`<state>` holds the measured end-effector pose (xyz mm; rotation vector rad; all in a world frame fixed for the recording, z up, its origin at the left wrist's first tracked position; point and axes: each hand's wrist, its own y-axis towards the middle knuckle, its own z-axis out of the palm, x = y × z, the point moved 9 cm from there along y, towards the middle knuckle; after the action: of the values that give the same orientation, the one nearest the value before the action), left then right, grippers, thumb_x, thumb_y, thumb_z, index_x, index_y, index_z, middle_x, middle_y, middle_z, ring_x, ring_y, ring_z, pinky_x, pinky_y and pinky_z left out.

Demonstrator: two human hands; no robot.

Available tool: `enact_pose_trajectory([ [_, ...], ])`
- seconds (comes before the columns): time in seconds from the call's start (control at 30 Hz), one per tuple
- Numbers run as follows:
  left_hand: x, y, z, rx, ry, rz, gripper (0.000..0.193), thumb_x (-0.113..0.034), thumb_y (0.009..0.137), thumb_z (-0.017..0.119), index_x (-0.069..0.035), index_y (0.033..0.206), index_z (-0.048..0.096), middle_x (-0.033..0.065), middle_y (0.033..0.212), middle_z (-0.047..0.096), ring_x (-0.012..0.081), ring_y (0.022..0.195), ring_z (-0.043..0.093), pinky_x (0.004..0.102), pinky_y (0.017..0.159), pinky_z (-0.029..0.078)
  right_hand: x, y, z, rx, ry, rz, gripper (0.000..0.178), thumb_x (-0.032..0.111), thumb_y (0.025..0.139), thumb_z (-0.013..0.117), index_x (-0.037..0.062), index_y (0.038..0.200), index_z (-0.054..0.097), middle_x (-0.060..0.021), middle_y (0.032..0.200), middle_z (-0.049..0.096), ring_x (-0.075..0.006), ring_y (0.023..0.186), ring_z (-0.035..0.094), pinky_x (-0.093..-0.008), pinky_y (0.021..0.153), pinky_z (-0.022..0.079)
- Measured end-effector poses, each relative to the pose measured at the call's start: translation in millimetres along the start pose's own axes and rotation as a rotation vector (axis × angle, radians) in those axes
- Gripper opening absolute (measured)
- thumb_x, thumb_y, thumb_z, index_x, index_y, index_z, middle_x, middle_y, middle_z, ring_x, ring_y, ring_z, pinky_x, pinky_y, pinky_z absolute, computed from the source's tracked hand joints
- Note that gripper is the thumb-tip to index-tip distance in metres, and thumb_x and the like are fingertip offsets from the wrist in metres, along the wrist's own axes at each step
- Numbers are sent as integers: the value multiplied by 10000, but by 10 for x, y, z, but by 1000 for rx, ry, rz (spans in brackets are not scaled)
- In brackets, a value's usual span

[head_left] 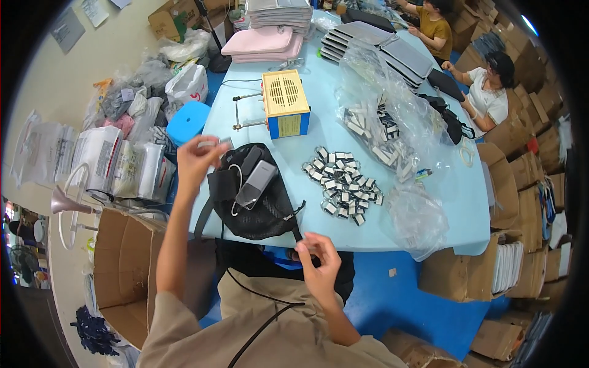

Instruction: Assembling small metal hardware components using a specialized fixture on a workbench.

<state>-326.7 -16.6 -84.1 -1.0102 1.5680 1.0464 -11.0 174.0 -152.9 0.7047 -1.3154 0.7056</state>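
Raised above the table's left side, my left hand [197,161] pinches a small greyish piece [225,144] at its fingertips; its exact kind is too small to tell. Below it lies a black mesh drawstring bag [261,211], with a grey box-shaped device [259,178] and a white cable on top. My right hand [320,262] is at the front edge, fingers curled toward the thumb, beside the bag's strap end. Whatever it may pinch is hidden. To the bag's right spreads a pile of small white-and-black tags with metal rings [343,184].
A yellow-and-blue box-shaped machine [285,104] with metal arms stands behind the bag. Clear plastic bags [423,211] and more tags lie at right. Pink and grey sleeves [261,44] are stacked far back. A carton [126,270] stands at left. Two people sit at the far right.
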Motion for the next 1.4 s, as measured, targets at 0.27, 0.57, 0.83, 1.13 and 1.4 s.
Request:
enact_pose_trajectory([
  [0.27, 737, 1307, -71, 9, 76, -142, 317, -232, 880, 843, 21, 1051, 753, 60, 835, 737, 73, 637, 622, 197, 573, 496, -805, -668, -735, -14, -362, 91, 137, 41, 907, 729, -3, 1035, 705, -92, 879, 701, -146, 756, 678, -271, 691, 541],
  [0.57, 998, 1483, -31, -1, 306, -156, 307, -246, 882, 828, 16, 1033, 777, 82, 813, 758, 73, 577, 620, 204, 517, 493, -1044, -707, -1040, -152, -335, 193, 94, 66, 936, 712, 1, 1004, 717, -81, 900, 718, -146, 798, 682, -274, 704, 537],
  [0.83, 1089, 1465, -28, -13, 358, -191, 310, -276, 867, 832, -9, 1018, 788, 75, 830, 763, 76, 565, 626, 211, 498, 487, -991, -564, -1090, -160, -332, 159, 97, 71, 940, 711, -1, 1004, 719, -80, 899, 716, -146, 783, 676, -274, 709, 540],
  [1.13, 1047, 1426, -31, -11, 312, -197, 312, -277, 856, 842, -18, 1021, 787, 59, 828, 740, 63, 552, 565, 202, 488, 445, -1042, -562, -1070, -151, -316, 162, 97, 65, 943, 708, -3, 1012, 720, -81, 896, 713, -134, 785, 674, -271, 704, 543],
  [1.4, 1039, 1421, -74, -14, 364, -166, 299, -262, 842, 845, -5, 985, 793, 74, 808, 757, 75, 566, 612, 214, 498, 475, -981, -526, -958, -101, -332, 142, 78, 35, 952, 694, -12, 1014, 701, -67, 883, 720, -122, 806, 691, -254, 732, 545],
])
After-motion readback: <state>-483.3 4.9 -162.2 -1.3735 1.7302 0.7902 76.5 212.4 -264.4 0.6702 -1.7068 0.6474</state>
